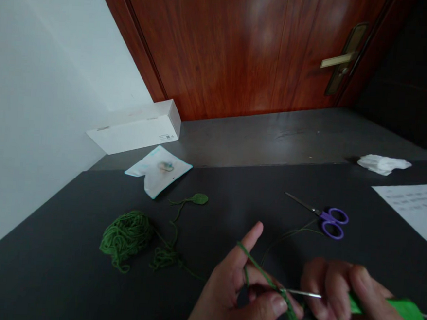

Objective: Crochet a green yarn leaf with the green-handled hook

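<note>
Green-handled hook point(403, 310) crosswise, tip leftward

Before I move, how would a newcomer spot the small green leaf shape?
On the dark table, find the white packet. Below its right corner in this view lies the leaf shape, flat and oval, unlike the bulky green yarn ball.

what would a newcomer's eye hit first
Probably the glossy red-brown wooden door filling the top middle. Then the green-handled metal tool in the right hand, lower right, meeting dark green yarn in the left hand. Purple-handled metal scissors lie beyond the right hand.
</note>
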`<state>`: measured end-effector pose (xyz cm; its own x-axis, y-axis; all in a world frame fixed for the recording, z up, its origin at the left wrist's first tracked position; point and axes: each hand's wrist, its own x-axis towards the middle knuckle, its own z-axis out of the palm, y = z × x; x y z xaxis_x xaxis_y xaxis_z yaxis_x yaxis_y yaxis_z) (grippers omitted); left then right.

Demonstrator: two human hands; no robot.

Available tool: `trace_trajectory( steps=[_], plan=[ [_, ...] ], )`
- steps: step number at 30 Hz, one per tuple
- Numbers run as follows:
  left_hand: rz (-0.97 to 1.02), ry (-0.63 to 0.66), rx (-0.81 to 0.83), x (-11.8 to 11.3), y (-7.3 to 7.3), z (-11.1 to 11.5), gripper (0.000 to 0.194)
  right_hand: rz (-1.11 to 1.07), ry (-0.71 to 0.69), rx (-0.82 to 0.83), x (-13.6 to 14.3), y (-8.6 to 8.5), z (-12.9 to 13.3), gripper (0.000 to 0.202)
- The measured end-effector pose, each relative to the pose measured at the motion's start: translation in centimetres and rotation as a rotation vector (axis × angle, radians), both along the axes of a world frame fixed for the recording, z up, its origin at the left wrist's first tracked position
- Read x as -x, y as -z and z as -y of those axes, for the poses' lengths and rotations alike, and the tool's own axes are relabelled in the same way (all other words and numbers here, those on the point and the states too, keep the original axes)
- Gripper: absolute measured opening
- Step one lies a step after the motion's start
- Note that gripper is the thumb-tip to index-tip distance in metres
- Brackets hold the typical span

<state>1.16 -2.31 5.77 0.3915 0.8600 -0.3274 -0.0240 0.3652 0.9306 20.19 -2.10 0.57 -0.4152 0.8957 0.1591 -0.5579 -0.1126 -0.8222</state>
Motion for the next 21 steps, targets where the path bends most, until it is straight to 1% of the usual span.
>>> trace_trajectory(
  steps=[3,6,10,16,21],
  plan=[
    [-0.014,0.031,0.017,-0.1,-0.1,0.0,0.085,-0.046,-0.022,0.083,0.0,-0.3,-0.1,0.052],
    [-0.039,0.054,0.003,-0.1,-0.1,0.0,0.085,-0.036,-0.005,0.105,-0.2,-0.5,-0.1,0.051],
    [-0.025,0.061,0.023,-0.2,0.1,0.0,0.086,-0.019,0.012,0.089,-0.4,-0.8,-0.2,0.049],
    [-0.014,0.062,0.012,-0.2,0.3,0.0,0.085,0.105,0.108,0.099,-0.5,-1.4,-0.1,0.049],
    [-0.03,0.088,0.001,-0.2,0.2,-0.1,0.084,0.181,0.159,0.088,-0.6,-1.9,0.1,0.049]
  ],
)
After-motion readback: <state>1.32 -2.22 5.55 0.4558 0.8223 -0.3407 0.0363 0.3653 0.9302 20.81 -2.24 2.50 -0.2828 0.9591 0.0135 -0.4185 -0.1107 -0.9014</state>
